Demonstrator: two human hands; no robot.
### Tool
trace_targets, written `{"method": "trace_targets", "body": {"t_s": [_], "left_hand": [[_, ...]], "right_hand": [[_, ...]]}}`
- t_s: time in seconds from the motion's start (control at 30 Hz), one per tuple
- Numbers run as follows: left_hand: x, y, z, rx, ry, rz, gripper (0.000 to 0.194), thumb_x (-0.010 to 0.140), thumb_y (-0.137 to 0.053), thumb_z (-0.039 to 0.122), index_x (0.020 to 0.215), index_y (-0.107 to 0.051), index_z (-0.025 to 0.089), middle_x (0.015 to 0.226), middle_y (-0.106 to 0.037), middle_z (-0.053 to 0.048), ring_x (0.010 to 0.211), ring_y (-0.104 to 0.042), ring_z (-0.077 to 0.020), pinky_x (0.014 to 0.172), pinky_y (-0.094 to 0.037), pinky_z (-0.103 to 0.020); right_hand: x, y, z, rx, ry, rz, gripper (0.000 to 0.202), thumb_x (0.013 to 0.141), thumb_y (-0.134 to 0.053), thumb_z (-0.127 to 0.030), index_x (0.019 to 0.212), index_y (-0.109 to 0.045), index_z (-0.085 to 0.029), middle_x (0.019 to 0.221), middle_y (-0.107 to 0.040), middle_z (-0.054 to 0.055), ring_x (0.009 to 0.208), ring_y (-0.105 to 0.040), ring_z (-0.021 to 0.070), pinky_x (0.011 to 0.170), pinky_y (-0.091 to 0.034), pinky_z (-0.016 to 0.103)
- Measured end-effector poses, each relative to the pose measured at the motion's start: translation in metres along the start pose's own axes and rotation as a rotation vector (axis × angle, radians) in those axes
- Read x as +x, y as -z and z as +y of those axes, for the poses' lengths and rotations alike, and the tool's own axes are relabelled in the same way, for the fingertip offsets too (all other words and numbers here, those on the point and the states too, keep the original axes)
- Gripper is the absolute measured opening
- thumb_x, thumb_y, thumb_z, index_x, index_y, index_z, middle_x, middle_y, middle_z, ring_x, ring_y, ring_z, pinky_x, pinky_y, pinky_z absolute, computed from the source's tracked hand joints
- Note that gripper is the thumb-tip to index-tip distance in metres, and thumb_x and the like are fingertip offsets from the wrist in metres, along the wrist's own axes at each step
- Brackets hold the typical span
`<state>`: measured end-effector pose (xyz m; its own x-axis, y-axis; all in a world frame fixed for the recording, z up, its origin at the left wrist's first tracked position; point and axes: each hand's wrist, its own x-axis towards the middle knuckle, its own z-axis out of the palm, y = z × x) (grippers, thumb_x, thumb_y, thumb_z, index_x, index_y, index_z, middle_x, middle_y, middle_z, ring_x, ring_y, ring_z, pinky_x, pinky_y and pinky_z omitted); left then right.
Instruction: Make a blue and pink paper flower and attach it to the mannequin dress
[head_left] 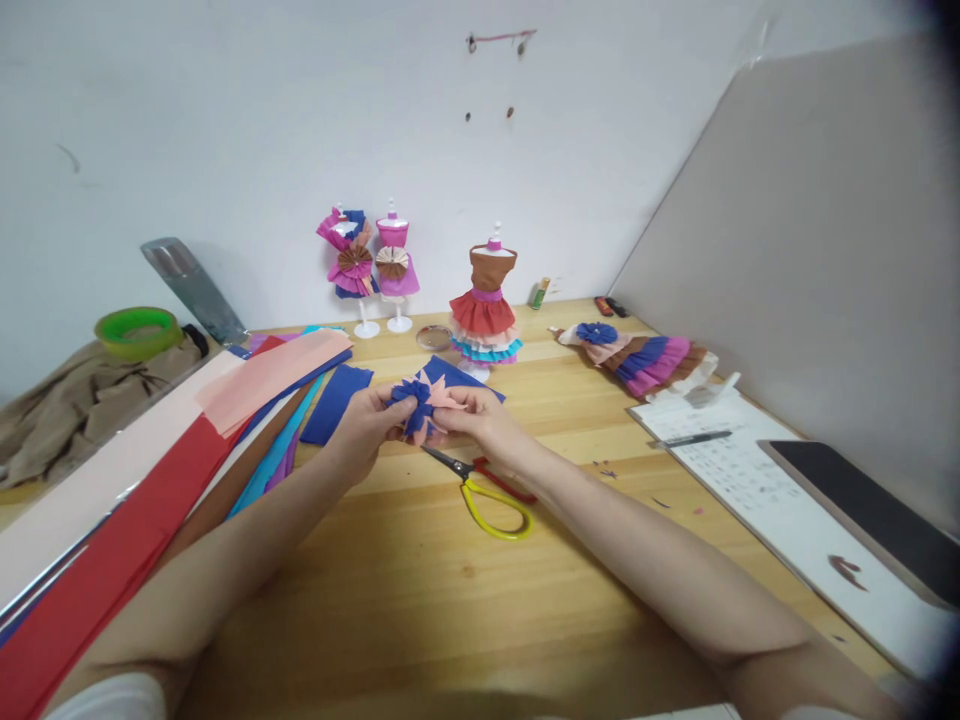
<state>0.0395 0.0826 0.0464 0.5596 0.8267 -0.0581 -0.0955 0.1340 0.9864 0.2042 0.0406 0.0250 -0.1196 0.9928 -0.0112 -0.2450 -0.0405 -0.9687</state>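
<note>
Between my two hands is a layered paper flower [417, 402], blue petals over pink ones. My left hand [367, 425] pinches its blue side, thumb on top. On the other side, my right hand [484, 420] grips the pink petals between thumb and fingers. Just below lie scissors [476, 485] with one yellow and one red handle, their blades pointing left, partly under my right wrist. Folded blue paper [454, 374] lies behind the flower, and another blue piece [337, 402] is left of my left hand.
Coloured paper strips [187, 480] fan out at left, near green tape [137, 330] and a bottle [193, 290]. Small dress forms in paper dresses [484, 310] stand at the back; another dressed form [637, 355] lies at right. A white board [757, 510] holds a phone [862, 510] and pen [694, 439].
</note>
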Motion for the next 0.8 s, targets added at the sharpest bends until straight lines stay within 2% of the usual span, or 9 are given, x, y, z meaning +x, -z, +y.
{"method": "trace_targets", "body": {"t_s": [0.07,0.17,0.3,0.43,0.57,0.8], "left_hand": [[0.0011,0.0025,-0.0016,-0.040,0.006,-0.016,0.030,0.070,-0.075,0.039,0.067,-0.062,0.012,0.056,-0.063,-0.002,0.050,-0.054,-0.0100,0.052,-0.041,-0.021],[0.0024,0.0049,-0.0034,-0.072,0.018,-0.035,0.026,0.073,-0.072,0.035,0.068,-0.063,0.012,0.056,-0.063,-0.002,0.049,-0.053,-0.0092,0.053,-0.041,-0.022],[0.0035,0.0050,-0.0037,-0.050,0.001,-0.029,0.025,0.074,-0.071,0.034,0.067,-0.063,0.011,0.056,-0.063,-0.002,0.048,-0.054,-0.0096,0.052,-0.038,-0.021],[0.0039,0.0043,-0.0031,-0.018,0.010,-0.031,0.025,0.073,-0.072,0.035,0.071,-0.064,0.011,0.056,-0.064,-0.003,0.049,-0.055,-0.0102,0.052,-0.037,-0.021],[0.0041,0.0041,-0.0039,-0.063,0.025,-0.021,0.027,0.070,-0.075,0.034,0.065,-0.062,0.011,0.055,-0.063,-0.003,0.047,-0.053,-0.0089,0.051,-0.037,-0.020],[0.0079,0.0101,-0.0089,-0.186,0.047,-0.172,0.033,0.068,-0.079,0.038,0.062,-0.063,0.010,0.053,-0.062,-0.003,0.047,-0.053,-0.0079,0.050,-0.037,-0.018]], "right_hand": [[0.0001,0.0014,-0.0017,0.050,-0.015,0.015,0.032,0.065,-0.075,-0.046,0.075,-0.067,-0.017,0.065,-0.066,0.001,0.061,-0.063,0.0149,0.065,-0.051,0.029],[0.0021,0.0033,-0.0024,0.087,-0.006,0.041,0.037,0.065,-0.075,-0.053,0.067,-0.064,-0.017,0.060,-0.063,0.000,0.057,-0.061,0.0143,0.060,-0.049,0.028],[0.0043,0.0032,-0.0013,0.063,0.008,0.062,0.039,0.064,-0.076,-0.050,0.056,-0.057,-0.018,0.052,-0.056,-0.003,0.050,-0.054,0.0104,0.057,-0.045,0.026],[0.0033,0.0016,-0.0009,0.044,0.004,0.061,0.033,0.066,-0.074,-0.046,0.062,-0.059,-0.017,0.054,-0.056,-0.004,0.051,-0.053,0.0101,0.058,-0.044,0.026],[0.0011,0.0008,-0.0016,-0.013,0.060,0.012,0.029,0.065,-0.076,-0.038,0.060,-0.058,-0.015,0.051,-0.055,-0.004,0.047,-0.045,0.0061,0.052,-0.036,0.022],[-0.0015,0.0002,-0.0060,0.118,-0.062,-0.047,0.035,0.066,-0.076,-0.046,0.062,-0.061,-0.015,0.057,-0.063,0.001,0.050,-0.055,0.0091,0.055,-0.045,0.023]]}}
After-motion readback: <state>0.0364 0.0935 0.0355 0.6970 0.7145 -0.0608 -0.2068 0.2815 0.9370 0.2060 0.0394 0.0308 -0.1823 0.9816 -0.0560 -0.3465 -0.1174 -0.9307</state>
